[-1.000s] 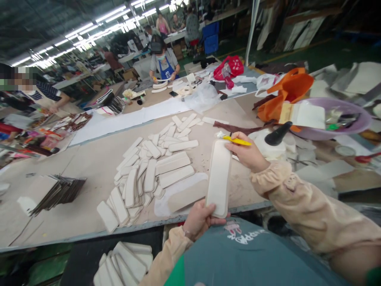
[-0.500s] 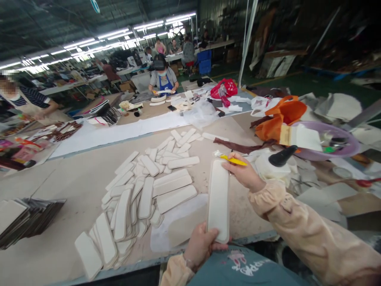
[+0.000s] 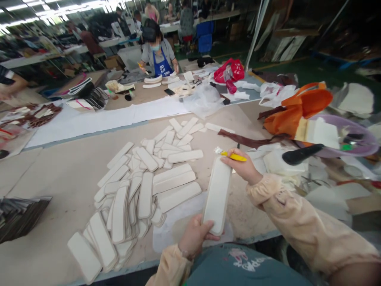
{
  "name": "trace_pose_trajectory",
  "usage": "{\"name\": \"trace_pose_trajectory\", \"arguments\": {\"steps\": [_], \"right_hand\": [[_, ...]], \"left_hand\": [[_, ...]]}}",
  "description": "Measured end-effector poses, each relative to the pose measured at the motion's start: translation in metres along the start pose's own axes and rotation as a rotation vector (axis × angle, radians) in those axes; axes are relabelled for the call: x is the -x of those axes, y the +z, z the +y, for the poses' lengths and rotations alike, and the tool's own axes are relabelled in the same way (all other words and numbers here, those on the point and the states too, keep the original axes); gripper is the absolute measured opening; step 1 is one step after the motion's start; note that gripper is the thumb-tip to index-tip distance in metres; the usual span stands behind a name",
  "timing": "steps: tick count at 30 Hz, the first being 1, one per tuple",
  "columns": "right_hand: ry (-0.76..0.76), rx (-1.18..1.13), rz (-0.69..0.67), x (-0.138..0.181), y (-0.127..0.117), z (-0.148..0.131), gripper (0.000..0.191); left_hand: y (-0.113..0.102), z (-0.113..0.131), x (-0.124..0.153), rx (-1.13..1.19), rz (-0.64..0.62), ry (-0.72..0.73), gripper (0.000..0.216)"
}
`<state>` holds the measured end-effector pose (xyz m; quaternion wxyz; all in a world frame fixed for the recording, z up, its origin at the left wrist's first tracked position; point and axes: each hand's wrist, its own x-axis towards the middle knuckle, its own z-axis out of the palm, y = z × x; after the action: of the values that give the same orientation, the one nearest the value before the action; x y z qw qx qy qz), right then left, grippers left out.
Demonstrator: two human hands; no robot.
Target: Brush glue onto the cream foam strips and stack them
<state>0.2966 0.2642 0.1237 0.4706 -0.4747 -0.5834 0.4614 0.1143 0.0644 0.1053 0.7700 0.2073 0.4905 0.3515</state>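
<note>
A wide workshop stretches behind a beige surface [image 3: 74, 174], and a pale strip [image 3: 218, 194] is held up close to its near edge, above a white sheet [image 3: 160, 230]. Taking that strip as the clock's centre, with 12 straight ahead, the left grip [image 3: 194, 237] sits at 7 o'clock, clasping the strip's lower end with the thumb on top. The right grip [image 3: 243, 167] is between 1 and 2, by the upper end, its fingers closed on a yellow brush [image 3: 237, 156]; whether the brush's whitish tip touches the strip cannot be told. A loose pile [image 3: 145, 178] of similar strips spreads from 8 to 11 o'clock, and a dark stack [image 3: 22, 218] lies at 9, well apart. A brown cloth [image 3: 253, 138] lies at 1, a white container [image 3: 281, 163] with a black spout-like end at 2, and beyond it an orange bag [image 3: 297, 107] and a purple basin [image 3: 363, 139]. A red bag [image 3: 229, 71] rests at 12, and a co-worker [image 3: 160, 57] in a blue apron is at 11.
</note>
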Motion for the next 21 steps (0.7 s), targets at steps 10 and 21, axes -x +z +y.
{"name": "trace_pose_trajectory", "arguments": {"steps": [10,21], "right_hand": [[0.080,0.043,0.047,-0.024,0.016,0.040,0.035],[-0.021,0.209,0.014,-0.057,0.054,0.078,0.032]], "left_hand": [[-0.059,0.037,-0.028,-0.078,0.312,0.092,0.042],[-0.173,0.135,-0.117,-0.635,0.552,0.320,0.032]]}}
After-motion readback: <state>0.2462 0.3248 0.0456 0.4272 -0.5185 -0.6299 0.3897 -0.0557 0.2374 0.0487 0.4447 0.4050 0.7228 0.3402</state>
